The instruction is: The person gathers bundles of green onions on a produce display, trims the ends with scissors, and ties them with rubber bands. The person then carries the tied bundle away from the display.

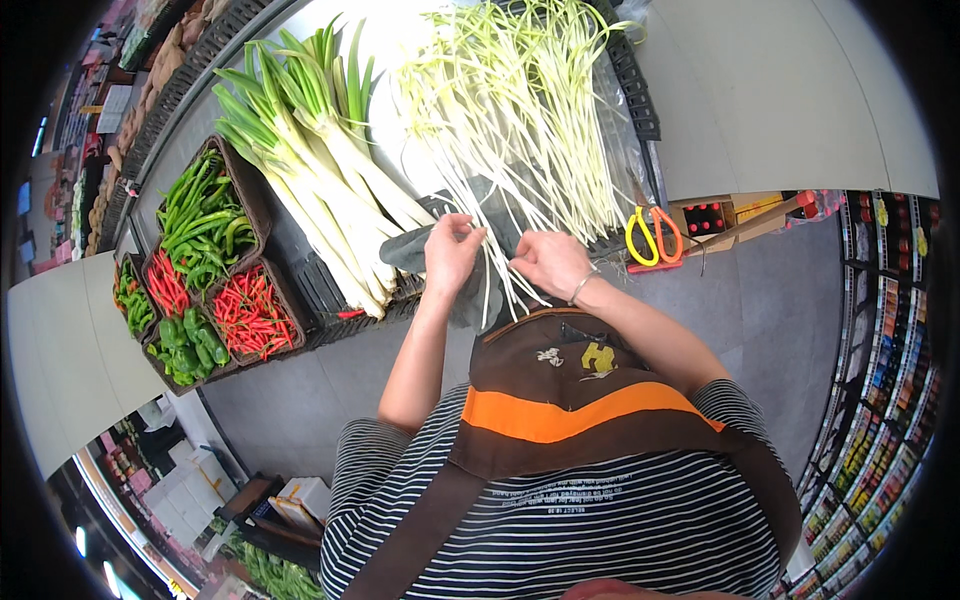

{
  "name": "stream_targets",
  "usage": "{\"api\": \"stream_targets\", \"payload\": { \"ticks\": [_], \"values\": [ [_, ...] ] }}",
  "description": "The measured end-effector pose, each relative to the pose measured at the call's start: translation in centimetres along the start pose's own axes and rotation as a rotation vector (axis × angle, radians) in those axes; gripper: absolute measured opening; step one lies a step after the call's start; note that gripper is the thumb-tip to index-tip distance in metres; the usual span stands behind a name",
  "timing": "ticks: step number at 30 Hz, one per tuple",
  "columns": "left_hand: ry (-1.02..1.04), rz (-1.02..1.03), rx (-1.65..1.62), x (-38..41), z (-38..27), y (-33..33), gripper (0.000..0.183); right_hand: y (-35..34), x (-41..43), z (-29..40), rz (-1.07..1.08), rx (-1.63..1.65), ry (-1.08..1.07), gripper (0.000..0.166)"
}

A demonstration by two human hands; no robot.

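Observation:
My left hand (454, 253) is at the near edge of the display, its fingers bent beside several pale stalks; a dark grey cloth (409, 250) lies beside and behind it. Just right of those stalks is my right hand (551, 262), fingers curled, a bracelet at the wrist. Whether either hand grips a stalk is not clear. Long white-and-yellow garlic chives (517, 127) spread beyond my hands, some ends hanging over the edge towards my apron. To the left lie thick leeks (330, 165) with green tops. Scissors with yellow and orange handles (654, 234) stand at the display's right corner.
Brown baskets at the left hold green chillies (202, 217), red chillies (253, 311) and green bell peppers (187, 345). A black crate edge (634, 75) borders the chives. Pale panels (765, 97) flank the display. Stocked shelves (885, 360) stand at the far right, across the grey floor (757, 300).

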State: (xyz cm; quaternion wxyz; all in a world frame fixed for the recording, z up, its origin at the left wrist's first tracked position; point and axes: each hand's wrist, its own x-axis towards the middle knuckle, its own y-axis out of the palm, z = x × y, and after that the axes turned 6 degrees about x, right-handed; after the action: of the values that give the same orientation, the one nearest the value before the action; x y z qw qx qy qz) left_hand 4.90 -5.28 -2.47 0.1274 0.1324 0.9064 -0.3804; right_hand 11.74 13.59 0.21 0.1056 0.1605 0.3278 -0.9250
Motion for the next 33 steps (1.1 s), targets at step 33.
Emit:
{"api": "stream_targets", "payload": {
  "ticks": [33],
  "values": [
    [-0.211,0.372,-0.281,-0.6,-1.9,1.0,0.031,0.4,1.0,-1.2,0.159,0.710,0.378,0.021]
  ]
}}
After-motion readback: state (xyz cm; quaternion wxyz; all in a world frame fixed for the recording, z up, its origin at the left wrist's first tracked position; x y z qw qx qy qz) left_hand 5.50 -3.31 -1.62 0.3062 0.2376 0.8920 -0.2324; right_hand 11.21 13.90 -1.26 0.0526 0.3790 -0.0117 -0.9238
